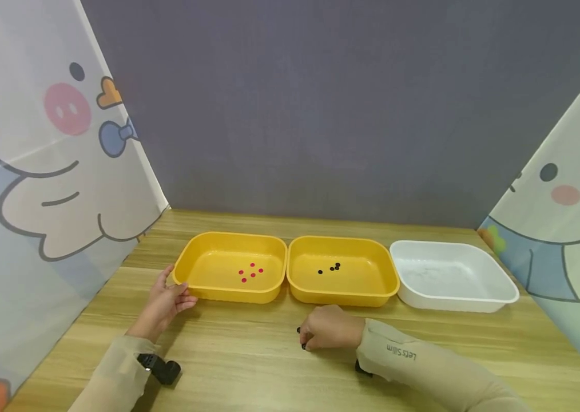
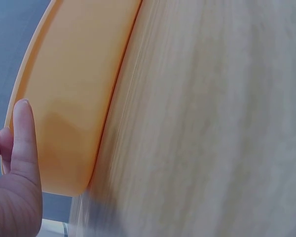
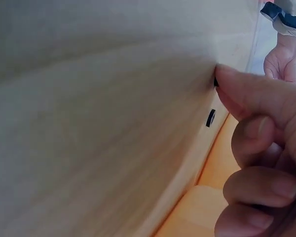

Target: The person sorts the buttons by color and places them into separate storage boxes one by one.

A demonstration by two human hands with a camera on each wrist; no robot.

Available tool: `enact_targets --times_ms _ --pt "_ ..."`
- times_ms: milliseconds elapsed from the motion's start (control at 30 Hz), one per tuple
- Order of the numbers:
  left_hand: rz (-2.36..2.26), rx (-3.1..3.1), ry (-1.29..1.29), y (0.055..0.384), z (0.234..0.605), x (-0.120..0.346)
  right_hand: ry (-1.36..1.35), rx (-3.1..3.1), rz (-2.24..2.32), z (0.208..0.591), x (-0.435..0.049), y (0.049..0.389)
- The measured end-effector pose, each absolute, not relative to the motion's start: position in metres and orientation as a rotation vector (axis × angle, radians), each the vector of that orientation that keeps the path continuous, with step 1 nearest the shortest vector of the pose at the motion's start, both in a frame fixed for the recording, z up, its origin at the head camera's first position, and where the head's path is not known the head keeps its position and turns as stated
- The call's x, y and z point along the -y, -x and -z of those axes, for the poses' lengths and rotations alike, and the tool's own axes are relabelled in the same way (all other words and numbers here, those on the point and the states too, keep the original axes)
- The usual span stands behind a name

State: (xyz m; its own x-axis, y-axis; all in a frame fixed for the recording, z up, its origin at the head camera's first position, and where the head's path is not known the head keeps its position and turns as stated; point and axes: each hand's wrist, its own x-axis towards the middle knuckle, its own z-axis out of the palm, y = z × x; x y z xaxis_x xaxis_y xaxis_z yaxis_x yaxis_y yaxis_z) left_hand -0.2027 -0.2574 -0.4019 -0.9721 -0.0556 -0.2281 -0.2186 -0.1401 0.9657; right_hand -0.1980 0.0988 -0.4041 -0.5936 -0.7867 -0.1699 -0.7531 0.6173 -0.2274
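My right hand is low over the table in front of the middle tray, its thumb and forefinger pinching a small black disc at the wood. The other fingers are curled in. Just beside the fingertips a second black disc stands out against the table. At the near left corner of the left yellow tray, my left hand touches the rim and outer wall. One of its fingers lies straight along that wall in the left wrist view.
Several red discs lie in the left tray. The adjoining yellow tray holds several black discs. A white tray stands at its right. Behind them rises a grey panel, with printed cloth along the sides.
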Motion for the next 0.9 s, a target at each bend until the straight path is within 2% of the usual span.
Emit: enact_targets --times_ms 367,900 --pt "-2.264 -1.984 0.297 0.203 0.403 0.257 1.503 -2.625 -0.055 0.402 -0.097 0.198" --pt "-2.242 -2.012 0.307 0.205 0.401 0.257 1.541 -2.520 -0.082 0.400 -0.088 0.202"
